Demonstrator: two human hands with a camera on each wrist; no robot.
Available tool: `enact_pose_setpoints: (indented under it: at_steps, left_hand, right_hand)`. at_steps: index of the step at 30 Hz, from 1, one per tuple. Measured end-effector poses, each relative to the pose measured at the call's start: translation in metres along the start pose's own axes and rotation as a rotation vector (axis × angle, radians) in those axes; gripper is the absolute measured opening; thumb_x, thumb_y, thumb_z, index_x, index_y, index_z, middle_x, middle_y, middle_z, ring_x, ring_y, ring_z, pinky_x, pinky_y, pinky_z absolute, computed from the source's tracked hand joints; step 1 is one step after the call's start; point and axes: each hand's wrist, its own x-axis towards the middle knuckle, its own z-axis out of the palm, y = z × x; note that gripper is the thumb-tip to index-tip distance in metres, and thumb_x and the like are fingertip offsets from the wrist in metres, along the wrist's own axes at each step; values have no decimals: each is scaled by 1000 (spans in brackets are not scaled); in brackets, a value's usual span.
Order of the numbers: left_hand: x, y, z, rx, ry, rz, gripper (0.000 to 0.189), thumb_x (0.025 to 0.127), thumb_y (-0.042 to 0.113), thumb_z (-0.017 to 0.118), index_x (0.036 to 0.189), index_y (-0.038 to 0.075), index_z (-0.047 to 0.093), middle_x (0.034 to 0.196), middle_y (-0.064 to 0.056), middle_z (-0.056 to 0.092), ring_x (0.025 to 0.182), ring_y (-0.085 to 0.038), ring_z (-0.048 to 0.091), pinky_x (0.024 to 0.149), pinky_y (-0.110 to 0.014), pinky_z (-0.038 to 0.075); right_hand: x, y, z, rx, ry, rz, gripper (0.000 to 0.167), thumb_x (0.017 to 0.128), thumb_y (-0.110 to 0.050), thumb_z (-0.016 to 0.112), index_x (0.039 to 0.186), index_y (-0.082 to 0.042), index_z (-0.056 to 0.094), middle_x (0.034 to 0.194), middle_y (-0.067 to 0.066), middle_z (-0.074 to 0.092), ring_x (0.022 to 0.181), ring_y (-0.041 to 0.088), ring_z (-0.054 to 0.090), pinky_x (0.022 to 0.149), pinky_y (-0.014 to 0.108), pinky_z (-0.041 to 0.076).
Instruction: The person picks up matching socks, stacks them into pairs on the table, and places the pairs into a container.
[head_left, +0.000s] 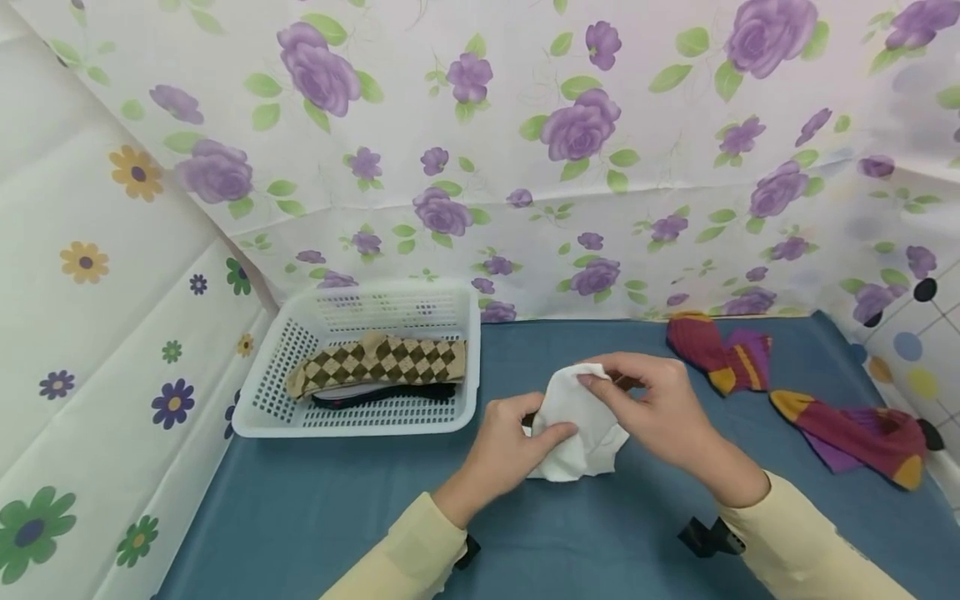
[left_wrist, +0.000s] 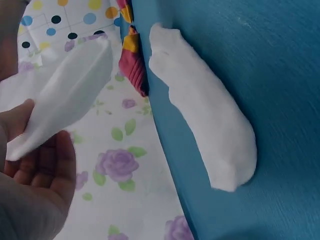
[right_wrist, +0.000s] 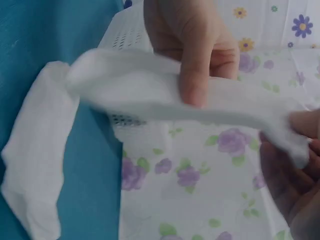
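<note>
Both hands hold up a white sock (head_left: 564, 437) over the blue table. My left hand (head_left: 504, 448) pinches one end between thumb and curled fingers. At the sock's other end, my right hand (head_left: 660, 407) grips the edge with thumb and fingertips. A second white sock (left_wrist: 207, 115) lies flat on the table below, seen whole in the left wrist view. From the head, the raised sock and the hands cover most of it.
At the left stands a white plastic basket (head_left: 251, 408) with an argyle sock (head_left: 397, 360) and dark socks (head_left: 386, 395) inside. Maroon, yellow and purple socks (head_left: 862, 437) lie at the right; more such socks (head_left: 705, 350) sit near the back. Flowered cloth (head_left: 442, 167) hangs behind.
</note>
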Motion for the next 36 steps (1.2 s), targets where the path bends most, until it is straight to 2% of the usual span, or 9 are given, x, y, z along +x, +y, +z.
enact_pose_setpoints:
  at_steps: [5,12,18,21,25,29,30,33,36]
  left_hand:
    - [-3,-7,-9,0,-25,-112,13,86,40,66,85,26,65,75,10,64,65,-5,59,56,-24,50]
    - [-4,-8,-25,-41,66,-207,16,87,40,65,92,25,67,84,5,64,72,-12,58,62,-25,51]
    - [1,-4,-37,-113,134,-228,17,92,31,59,107,23,56,97,1,60,69,-14,60,56,-30,50]
    - [1,-2,-42,-180,156,-221,10,94,20,57,99,16,49,106,-1,58,72,-15,64,55,-31,51]
    - [0,5,-47,-177,175,-175,14,95,8,51,83,9,43,113,-3,61,94,-17,64,66,-29,51]
    - [-2,26,-48,-90,158,-147,20,95,2,49,80,6,61,113,-8,62,108,-19,59,75,-29,50]
    - [-3,26,-47,-60,147,-150,23,95,2,49,82,8,66,113,-7,63,108,-19,59,77,-29,50]
    - [-7,18,-40,31,103,-166,26,96,6,50,96,17,73,114,-1,62,108,-13,58,80,-27,51]
    - [-11,2,-33,87,54,-199,26,98,13,49,109,24,69,118,4,61,76,-10,60,67,-25,51]
  right_hand:
    - [-6,7,-1,-14,171,36,22,82,-7,70,100,-21,72,86,-4,72,66,2,65,61,17,53]
    - [-9,12,-4,34,288,123,22,80,-7,73,100,-17,72,81,1,71,61,7,64,56,18,53]
    - [-7,4,-8,52,331,194,18,80,-5,72,97,-12,73,78,7,69,60,9,63,56,17,53]
    - [-5,-6,-11,2,331,267,15,80,-10,73,96,-8,72,74,6,66,59,9,60,54,16,50]
    - [-8,-8,-13,-53,273,385,18,82,-18,73,97,-7,71,71,4,62,60,11,56,51,19,48]
    - [-20,13,-9,-62,216,445,27,82,-23,72,107,-14,67,79,3,63,65,8,59,49,23,47]
    - [-22,17,-9,-61,209,439,30,82,-22,72,110,-15,65,84,3,64,67,8,60,48,23,47]
    - [-30,31,-6,-32,206,396,29,83,-15,71,110,-15,63,98,3,65,73,9,63,51,21,49]
    - [-38,44,-4,-25,168,368,15,86,-12,67,101,-16,68,111,2,64,90,1,62,60,15,51]
